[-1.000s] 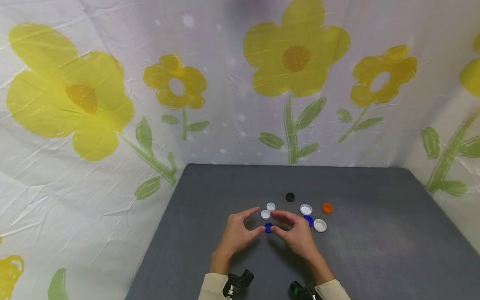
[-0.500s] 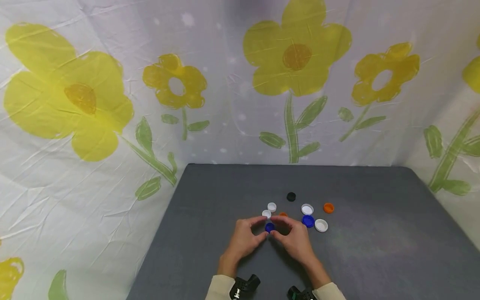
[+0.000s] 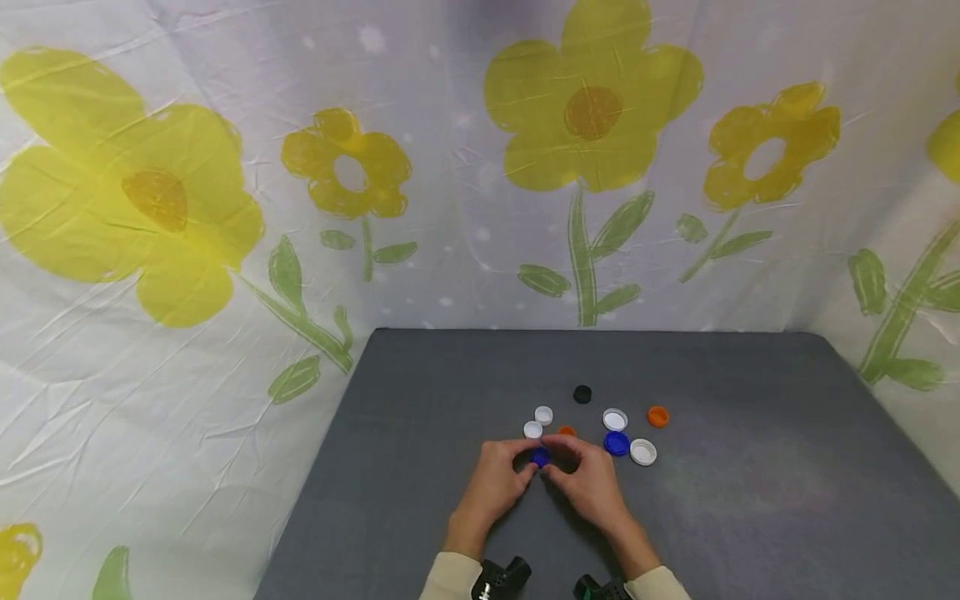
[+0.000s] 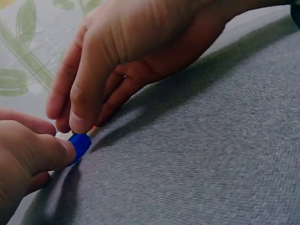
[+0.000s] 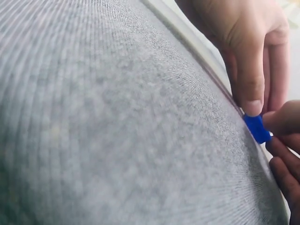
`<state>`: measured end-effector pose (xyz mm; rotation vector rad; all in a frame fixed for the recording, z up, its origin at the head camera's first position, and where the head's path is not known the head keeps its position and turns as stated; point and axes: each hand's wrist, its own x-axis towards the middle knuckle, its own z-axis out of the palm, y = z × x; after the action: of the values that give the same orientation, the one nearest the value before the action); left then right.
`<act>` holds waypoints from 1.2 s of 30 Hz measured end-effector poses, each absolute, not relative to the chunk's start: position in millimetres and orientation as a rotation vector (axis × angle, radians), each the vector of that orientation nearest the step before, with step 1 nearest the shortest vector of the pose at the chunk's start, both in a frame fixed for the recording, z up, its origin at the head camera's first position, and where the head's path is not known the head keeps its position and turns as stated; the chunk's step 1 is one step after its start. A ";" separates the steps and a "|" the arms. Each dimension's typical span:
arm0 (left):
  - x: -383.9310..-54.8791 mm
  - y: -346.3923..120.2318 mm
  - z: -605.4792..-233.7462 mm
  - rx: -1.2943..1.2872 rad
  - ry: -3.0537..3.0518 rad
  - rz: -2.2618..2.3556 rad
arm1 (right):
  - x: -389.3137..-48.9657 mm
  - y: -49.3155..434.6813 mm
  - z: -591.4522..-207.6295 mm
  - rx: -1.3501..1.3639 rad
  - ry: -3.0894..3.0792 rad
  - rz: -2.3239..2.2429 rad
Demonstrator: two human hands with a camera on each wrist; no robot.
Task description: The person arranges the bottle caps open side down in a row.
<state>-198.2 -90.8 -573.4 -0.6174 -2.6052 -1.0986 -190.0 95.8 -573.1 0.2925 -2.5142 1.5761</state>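
Observation:
Between the fingertips of both hands is a small blue bottle cap (image 3: 540, 456), low over the dark grey table. My left hand (image 3: 498, 477) pinches it from the left and my right hand (image 3: 592, 479) from the right, thumbs on the near side. The left wrist view has the left thumb against one end of the blue cap (image 4: 81, 146) and the right thumb at its other end. From the right wrist, the same cap (image 5: 257, 128) shows partly covered by the thumbs. Two small white caps (image 3: 532, 429) lie just beyond the fingertips.
Behind the right hand an orange cap (image 3: 567, 432) is partly hidden. A black cap (image 3: 582, 394), another orange cap (image 3: 657, 417), a larger blue cap (image 3: 617, 443) and two larger white caps (image 3: 643, 452) lie on the table (image 3: 750, 517). A flowered cloth (image 3: 450, 208) surrounds its far sides.
My left hand has moved right, and both hands' fingertips have closed in around the small blue cap. The orange cap behind the right hand has come into view.

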 end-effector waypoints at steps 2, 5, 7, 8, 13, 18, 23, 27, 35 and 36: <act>-198.0 -89.9 -574.6 -0.613 -2.601 -1.076 | -189.7 95.0 -573.1 0.294 -2.526 1.547; -197.2 -90.0 -576.9 -0.587 -2.594 -1.051 | -189.9 92.7 -573.6 0.292 -2.549 1.487; -196.8 -90.4 -577.5 -0.572 -2.586 -1.054 | -190.6 91.1 -574.0 0.283 -2.562 1.454; -196.6 -90.4 -577.5 -0.565 -2.581 -1.058 | -191.0 90.6 -574.2 0.279 -2.565 1.445; -193.3 -90.3 -576.7 -0.533 -2.583 -1.123 | -189.8 89.0 -574.7 0.266 -2.561 1.444; -185.7 -89.7 -574.6 -0.494 -2.605 -1.244 | -181.9 89.8 -573.0 0.242 -2.526 1.479; -181.9 -91.8 -562.9 -0.475 -2.560 -1.348 | -178.5 89.1 -562.9 0.249 -2.458 1.577; -177.8 -96.7 -551.8 -0.491 -2.532 -1.388 | -175.3 86.7 -554.2 0.234 -2.396 1.753; -174.9 -102.3 -540.3 -0.585 -2.434 -1.308 | -174.3 87.7 -536.8 0.138 -2.275 2.097; -175.3 -102.3 -539.4 -0.593 -2.420 -1.302 | -175.0 87.9 -535.3 0.124 -2.269 2.127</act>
<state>-175.3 -102.3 -539.4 -0.5928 -2.4197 -1.3019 -175.0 87.9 -535.3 0.1241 -2.2685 2.1267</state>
